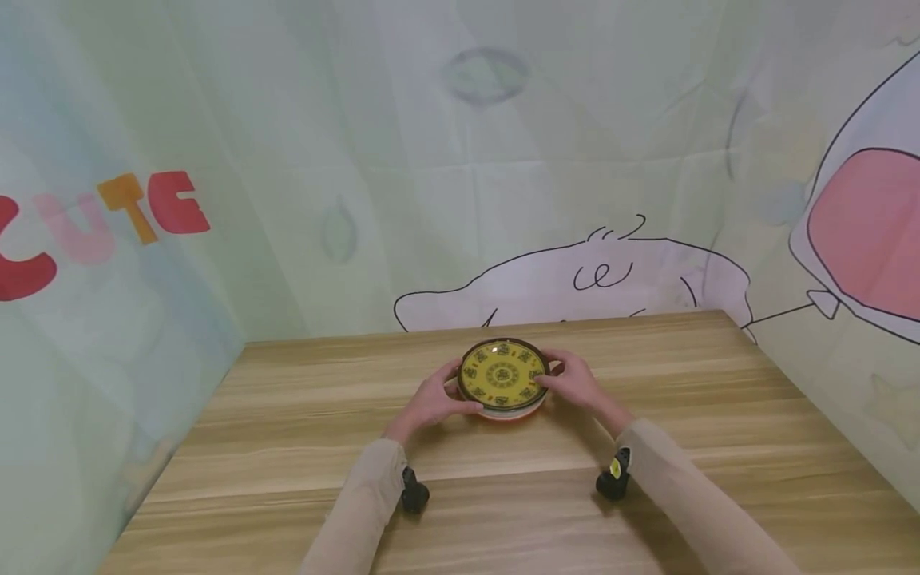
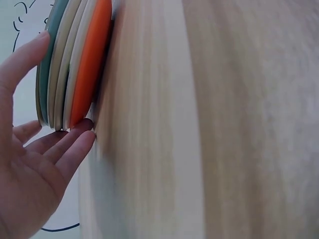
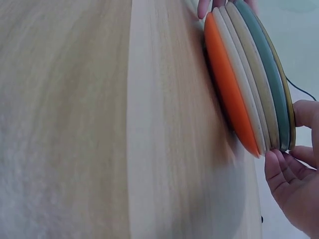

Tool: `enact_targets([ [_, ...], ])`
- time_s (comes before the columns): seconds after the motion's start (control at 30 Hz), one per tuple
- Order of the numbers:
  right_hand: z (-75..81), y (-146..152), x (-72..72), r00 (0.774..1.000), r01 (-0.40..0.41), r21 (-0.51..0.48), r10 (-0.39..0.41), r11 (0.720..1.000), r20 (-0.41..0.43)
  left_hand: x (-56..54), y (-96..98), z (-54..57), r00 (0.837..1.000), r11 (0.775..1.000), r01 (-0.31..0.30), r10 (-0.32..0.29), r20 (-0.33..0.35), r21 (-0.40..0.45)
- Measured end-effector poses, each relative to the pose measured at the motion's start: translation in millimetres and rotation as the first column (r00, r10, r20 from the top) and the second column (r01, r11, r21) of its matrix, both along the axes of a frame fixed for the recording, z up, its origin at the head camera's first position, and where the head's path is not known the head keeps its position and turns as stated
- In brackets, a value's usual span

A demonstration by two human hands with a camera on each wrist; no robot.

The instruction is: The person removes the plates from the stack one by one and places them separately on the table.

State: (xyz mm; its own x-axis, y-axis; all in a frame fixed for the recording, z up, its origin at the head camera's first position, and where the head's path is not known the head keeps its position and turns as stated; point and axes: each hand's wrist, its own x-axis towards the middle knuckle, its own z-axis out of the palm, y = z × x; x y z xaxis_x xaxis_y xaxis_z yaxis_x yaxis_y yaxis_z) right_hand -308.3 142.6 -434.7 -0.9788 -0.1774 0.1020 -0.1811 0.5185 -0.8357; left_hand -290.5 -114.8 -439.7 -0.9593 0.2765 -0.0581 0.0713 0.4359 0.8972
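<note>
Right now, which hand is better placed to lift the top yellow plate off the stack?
Probably the left hand: in the left wrist view its thumb lies over the stack's top rim with fingers at the bottom edge. The right hand touches the side too, so the difference is small.

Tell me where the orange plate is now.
The orange plate lies lowest in the plate stack, directly on the wooden table, between the two hands.
</note>
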Motion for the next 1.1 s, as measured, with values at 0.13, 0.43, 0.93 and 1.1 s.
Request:
enact_targets([
  [0.13,0.4,-0.2,1.1,1.000,0.011,-0.016,-0.011,1.000,0.011,-0.5,0.4,-2.6,1.000,1.000,0.001,-0.001,0.001,0.016],
  [0.43,-0.6,1.6,-0.6,0.999,0.040,-0.049,-0.038,0.998,0.025,-2.2,1.8,-2.0,1.000,0.999,-0.012,0.011,0.019,0.051],
  [0.93,1.7,6.9,3.4,0.999,-0.005,-0.114,0.009,0.993,0.036,0.4,2.0,-2.9,0.998,0.998,-0.027,0.024,0.061,0.053],
  [1.1,3.1,8.3,3.2,0.997,-0.028,-0.140,0.038,0.990,0.068,2.5,1.2,-2.3,0.998,0.999,-0.035,0.033,0.060,0.039],
])
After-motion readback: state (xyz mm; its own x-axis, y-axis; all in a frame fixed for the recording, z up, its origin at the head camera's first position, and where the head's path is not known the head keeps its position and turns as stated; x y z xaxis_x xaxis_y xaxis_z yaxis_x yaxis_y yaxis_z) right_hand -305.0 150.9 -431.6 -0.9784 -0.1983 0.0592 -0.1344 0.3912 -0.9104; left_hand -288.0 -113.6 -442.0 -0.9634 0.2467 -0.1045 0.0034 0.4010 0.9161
